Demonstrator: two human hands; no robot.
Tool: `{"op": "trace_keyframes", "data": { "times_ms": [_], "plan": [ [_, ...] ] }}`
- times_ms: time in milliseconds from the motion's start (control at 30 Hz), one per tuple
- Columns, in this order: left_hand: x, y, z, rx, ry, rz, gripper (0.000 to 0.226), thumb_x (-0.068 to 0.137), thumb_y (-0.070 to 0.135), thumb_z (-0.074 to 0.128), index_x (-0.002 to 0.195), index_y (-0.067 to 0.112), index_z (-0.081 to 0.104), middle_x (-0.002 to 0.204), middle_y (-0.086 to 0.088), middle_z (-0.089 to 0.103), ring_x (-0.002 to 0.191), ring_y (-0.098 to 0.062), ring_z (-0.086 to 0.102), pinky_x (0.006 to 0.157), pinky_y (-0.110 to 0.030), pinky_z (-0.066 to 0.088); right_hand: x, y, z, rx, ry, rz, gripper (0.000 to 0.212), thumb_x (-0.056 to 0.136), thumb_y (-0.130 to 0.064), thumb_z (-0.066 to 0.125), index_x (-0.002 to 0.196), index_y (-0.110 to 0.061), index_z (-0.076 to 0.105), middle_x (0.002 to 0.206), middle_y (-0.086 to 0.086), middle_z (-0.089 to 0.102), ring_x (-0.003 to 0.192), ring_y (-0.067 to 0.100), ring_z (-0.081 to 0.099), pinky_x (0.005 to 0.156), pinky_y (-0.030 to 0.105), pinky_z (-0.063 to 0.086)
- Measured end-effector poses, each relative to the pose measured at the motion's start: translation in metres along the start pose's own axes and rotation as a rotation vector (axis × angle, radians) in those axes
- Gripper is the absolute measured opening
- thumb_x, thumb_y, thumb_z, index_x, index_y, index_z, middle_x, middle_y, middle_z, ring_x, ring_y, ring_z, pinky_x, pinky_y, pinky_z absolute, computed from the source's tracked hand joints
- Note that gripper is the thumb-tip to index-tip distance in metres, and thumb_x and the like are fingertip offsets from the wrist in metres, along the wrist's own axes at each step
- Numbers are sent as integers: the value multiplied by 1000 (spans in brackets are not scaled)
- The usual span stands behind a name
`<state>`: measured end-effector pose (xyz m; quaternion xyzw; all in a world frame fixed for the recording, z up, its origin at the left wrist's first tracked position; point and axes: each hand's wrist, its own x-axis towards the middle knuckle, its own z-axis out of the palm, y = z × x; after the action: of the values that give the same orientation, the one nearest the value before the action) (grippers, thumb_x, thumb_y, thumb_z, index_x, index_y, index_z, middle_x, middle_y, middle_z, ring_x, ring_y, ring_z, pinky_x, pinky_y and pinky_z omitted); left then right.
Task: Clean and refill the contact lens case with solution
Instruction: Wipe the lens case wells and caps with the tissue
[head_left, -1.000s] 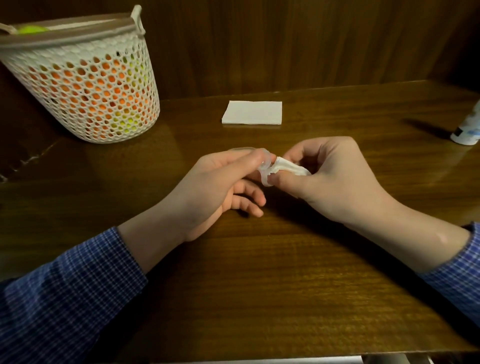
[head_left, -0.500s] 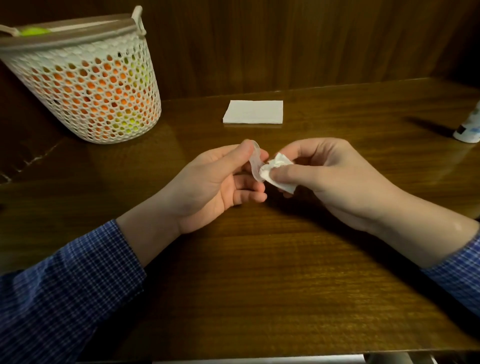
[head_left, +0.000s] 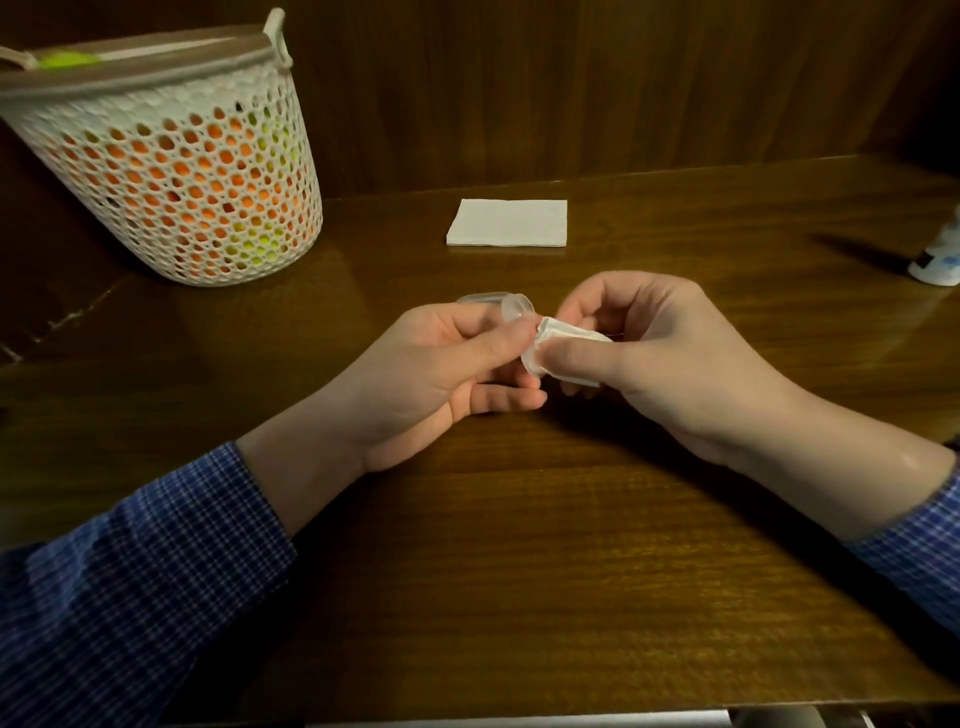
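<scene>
My left hand (head_left: 457, 358) pinches a clear plastic contact lens case (head_left: 519, 307) between thumb and fingers, just above the wooden table (head_left: 519, 545). My right hand (head_left: 654, 353) presses a small crumpled white tissue (head_left: 563, 338) into the near well of the case with thumb and forefinger. A clear cap (head_left: 480, 298) lies on the table just behind my left fingers. The solution bottle (head_left: 940, 260), white with a dark label, stands at the far right edge, mostly cut off.
A folded white tissue (head_left: 508, 223) lies at the back of the table. A white perforated basket (head_left: 171, 171) with orange and green contents stands at the back left. A wooden wall rises behind the table.
The case in my left hand has tilted, so one well now shows above my fingers. My right hand has turned the tissue against it. Both hands stay at the table's middle.
</scene>
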<state>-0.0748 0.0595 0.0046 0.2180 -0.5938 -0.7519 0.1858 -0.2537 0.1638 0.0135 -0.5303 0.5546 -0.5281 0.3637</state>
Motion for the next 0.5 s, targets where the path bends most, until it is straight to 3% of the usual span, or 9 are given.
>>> {"op": "trace_keyframes", "data": {
  "times_ms": [133,300,400,500],
  "plan": [
    [0,0,-2,-28,-32,13,39,83,17,73,117,0,69,92,-7,69,81,-13,69,74,-24,59,0,0,-2,-23,69,-48,20,80,-8,82,94,-7,68,77,4,74,65,19,72,64,29,61],
    [-1,1,-3,13,0,-3,36,80,21,74,111,1,72,89,-7,70,79,-13,70,71,-23,59,-1,1,-2,-237,112,-176,7,84,-16,81,90,-19,78,85,-7,77,80,11,72,67,24,59],
    [-1,1,-3,-18,1,-12,27,85,18,70,108,4,72,87,-8,69,79,-13,70,71,-22,59,-1,-1,-5,-390,82,-298,10,89,-15,77,97,-19,81,93,-6,75,89,13,70,74,31,59],
    [0,1,-4,-103,16,-38,32,85,16,68,114,2,68,86,-8,70,77,-13,70,69,-22,59,-2,-2,-12,-479,-13,-407,17,90,-15,74,105,-14,80,100,-2,72,95,14,68,79,30,58]
  ]
}}
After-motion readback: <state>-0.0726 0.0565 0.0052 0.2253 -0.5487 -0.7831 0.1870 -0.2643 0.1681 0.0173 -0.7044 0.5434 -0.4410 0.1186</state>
